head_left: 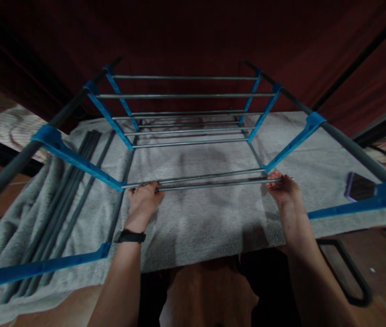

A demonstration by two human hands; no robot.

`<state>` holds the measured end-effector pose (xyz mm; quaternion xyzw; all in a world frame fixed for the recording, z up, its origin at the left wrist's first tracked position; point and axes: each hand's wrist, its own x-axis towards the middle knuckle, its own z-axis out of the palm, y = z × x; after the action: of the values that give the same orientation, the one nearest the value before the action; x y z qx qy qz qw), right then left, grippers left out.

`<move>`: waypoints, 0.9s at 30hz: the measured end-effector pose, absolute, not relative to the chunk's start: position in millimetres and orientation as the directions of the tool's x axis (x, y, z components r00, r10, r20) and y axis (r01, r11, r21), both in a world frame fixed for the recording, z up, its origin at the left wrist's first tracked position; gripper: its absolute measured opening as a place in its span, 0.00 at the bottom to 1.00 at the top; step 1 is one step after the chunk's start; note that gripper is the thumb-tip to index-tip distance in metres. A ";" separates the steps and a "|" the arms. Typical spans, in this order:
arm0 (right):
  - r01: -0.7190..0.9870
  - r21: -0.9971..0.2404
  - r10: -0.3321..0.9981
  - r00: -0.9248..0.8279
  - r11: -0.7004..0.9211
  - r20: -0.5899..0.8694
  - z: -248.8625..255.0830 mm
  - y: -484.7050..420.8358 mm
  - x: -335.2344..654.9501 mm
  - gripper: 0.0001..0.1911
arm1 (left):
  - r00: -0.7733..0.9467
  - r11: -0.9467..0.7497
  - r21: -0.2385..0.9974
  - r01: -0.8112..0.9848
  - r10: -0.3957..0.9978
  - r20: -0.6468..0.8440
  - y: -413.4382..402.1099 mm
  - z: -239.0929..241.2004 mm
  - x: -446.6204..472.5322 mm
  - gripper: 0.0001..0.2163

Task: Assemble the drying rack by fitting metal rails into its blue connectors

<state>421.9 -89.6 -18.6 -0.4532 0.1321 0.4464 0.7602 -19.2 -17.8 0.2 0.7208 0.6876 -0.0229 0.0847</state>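
A rack of grey metal rods and blue plastic side brackets (77, 160) stands over a grey towel (199, 218). My left hand (145, 198) is closed round the left end of a thin metal rod (213, 184), close to the blue bracket's socket. My right hand (283, 187) pinches the same rod's right end beside the right blue bracket (291, 143). A second rod lies just above it, parallel. A black band is on my left wrist.
Several loose grey rods (66, 190) lie on the towel at the left. A dark phone-like object (359, 187) rests on the towel at the right. A black loop handle (352, 272) sits on the brown floor at lower right. Dark red curtain behind.
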 end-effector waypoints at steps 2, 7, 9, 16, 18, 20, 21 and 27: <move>-0.796 -0.574 0.550 0.571 0.191 -0.609 -17.8 -89.3 423.1 0.16 | 0.043 -0.029 0.092 0.995 0.986 -0.159 -16.9 -0.9 -20.3 0.13; -0.796 -0.576 0.552 0.569 0.186 -0.609 -16.7 -88.1 423.0 0.15 | 0.039 -0.023 0.087 0.996 0.982 -0.185 -15.9 -0.3 -21.3 0.13; -0.802 -0.576 0.571 0.549 0.156 -0.610 -17.6 -87.5 422.2 0.14 | 0.043 -0.027 0.084 0.996 0.980 -0.196 -16.3 0.4 -20.8 0.14; -0.783 -0.615 0.613 0.530 0.090 -0.586 -22.7 -84.2 419.2 0.12 | 0.097 -0.085 0.064 0.994 0.969 -0.227 -19.1 8.1 -15.1 0.14; -0.783 -0.616 0.606 0.534 0.089 -0.590 -22.1 -83.9 418.3 0.12 | 0.123 -0.109 0.071 0.991 0.964 -0.238 -20.1 11.5 -12.6 0.14; -0.788 -0.609 0.597 0.532 0.089 -0.600 -21.3 -84.1 417.6 0.12 | 0.147 -0.129 0.089 0.988 0.960 -0.237 -20.6 13.8 -10.7 0.13; -0.790 -0.607 0.594 0.532 0.091 -0.603 -21.2 -84.2 417.4 0.12 | 0.155 -0.136 0.098 0.986 0.959 -0.236 -20.7 14.3 -10.2 0.13; -0.778 -0.623 0.622 0.528 0.082 -0.578 -23.2 -84.6 416.9 0.12 | 0.209 -0.173 0.173 0.970 0.954 -0.216 -19.8 11.9 -12.2 0.09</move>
<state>416.9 -84.6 -23.2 -0.4791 0.0813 0.4790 0.7310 -12.2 -19.8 11.9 0.7652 0.6284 -0.0287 0.1368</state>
